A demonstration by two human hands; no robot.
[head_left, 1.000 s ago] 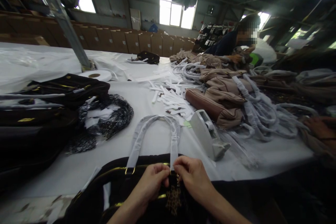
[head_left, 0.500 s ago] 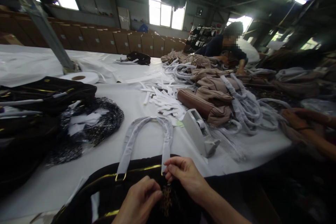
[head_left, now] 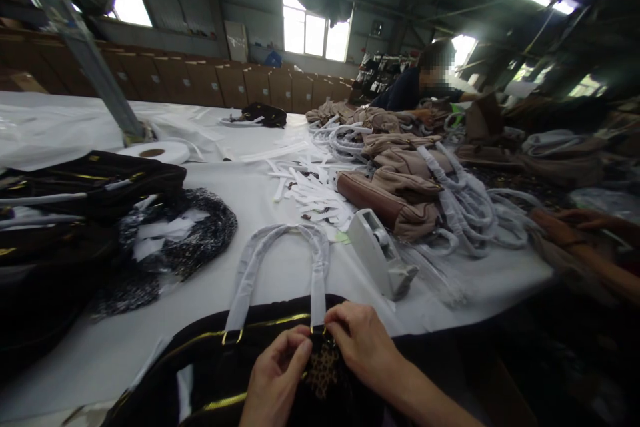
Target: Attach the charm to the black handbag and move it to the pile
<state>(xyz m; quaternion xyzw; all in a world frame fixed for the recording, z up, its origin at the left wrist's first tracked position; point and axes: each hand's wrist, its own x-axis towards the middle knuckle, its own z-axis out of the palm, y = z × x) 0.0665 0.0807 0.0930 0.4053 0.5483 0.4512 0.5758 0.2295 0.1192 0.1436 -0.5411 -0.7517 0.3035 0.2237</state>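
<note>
A black handbag [head_left: 230,370] with gold zips lies in front of me at the table's near edge. Its handles [head_left: 245,280], wrapped in whitish film, arch up from gold rings. A leopard-patterned tag [head_left: 324,370] hangs below the right-hand ring, between my hands. My left hand [head_left: 277,370] is closed, thumb and index finger pinched just left of that ring. On the ring's other side my right hand [head_left: 363,343] is also closed in a pinch, at the top of the tag. Whatever small part lies between the fingertips is hidden.
A grey tape dispenser [head_left: 377,253] stands beyond my right hand, near white paper strips [head_left: 313,193]. Taupe handbags [head_left: 400,193] are heaped at right. Black handbags [head_left: 90,180] and a dark plastic-wrapped bundle [head_left: 200,233] lie left. A co-worker [head_left: 405,87] leans over the far side; another person's hands [head_left: 565,230] are at right.
My left hand has moved up and right to the handle ring. My right hand has shifted slightly right. The leopard-patterned tag now shows more plainly. The co-worker at the back has moved an arm.
</note>
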